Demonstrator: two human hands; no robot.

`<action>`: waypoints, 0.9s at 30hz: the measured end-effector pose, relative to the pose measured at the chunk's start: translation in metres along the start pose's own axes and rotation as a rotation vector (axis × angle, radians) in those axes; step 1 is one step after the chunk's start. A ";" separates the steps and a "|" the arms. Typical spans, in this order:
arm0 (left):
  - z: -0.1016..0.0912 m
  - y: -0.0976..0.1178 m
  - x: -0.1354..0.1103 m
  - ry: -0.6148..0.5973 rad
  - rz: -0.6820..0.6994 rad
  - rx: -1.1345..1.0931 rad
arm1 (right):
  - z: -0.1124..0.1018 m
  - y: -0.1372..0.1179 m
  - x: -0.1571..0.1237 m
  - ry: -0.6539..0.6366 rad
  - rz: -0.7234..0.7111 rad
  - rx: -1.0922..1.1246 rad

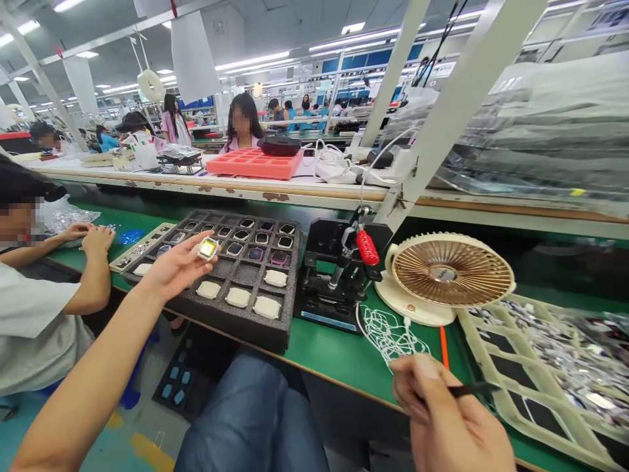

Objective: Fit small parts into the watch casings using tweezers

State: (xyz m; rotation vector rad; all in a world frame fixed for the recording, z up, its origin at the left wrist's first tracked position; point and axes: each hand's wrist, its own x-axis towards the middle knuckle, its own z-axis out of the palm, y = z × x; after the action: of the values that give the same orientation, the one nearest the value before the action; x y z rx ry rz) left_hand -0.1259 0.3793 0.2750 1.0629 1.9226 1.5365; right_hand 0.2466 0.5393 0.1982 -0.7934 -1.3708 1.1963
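Note:
My left hand (170, 269) reaches over the dark foam tray (260, 334), its fingers closed on a small smartwatch case (208, 248) with a yellow and white inside. In the tray's square pockets lie several other watch bodies, some with dark faces and some pale, such as a cream one (238, 297). At the lower right, my right hand (449, 413) is closed round thin dark tweezers (474, 389), pointing right. The grip hides most of the tweezers. This hand is above the bench's front edge, near a white cable (393, 331).
A black hand press (327, 278) with a red handle stands right of the foam tray, beside a cream fan (445, 272). A divided parts tray (523, 410) lies at far right. A co-worker's hands (95, 237) work at left. An orange tray (253, 164) rests on the shelf.

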 end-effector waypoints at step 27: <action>0.169 -0.023 -0.148 -0.145 -0.424 -0.418 | 0.038 0.037 -0.076 -0.456 -0.387 0.080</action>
State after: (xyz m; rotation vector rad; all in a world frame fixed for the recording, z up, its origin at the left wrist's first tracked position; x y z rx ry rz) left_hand 0.0831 0.3616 0.1902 0.5285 1.5124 1.4760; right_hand 0.2170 0.4695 0.1443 -0.1796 -1.7375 1.1500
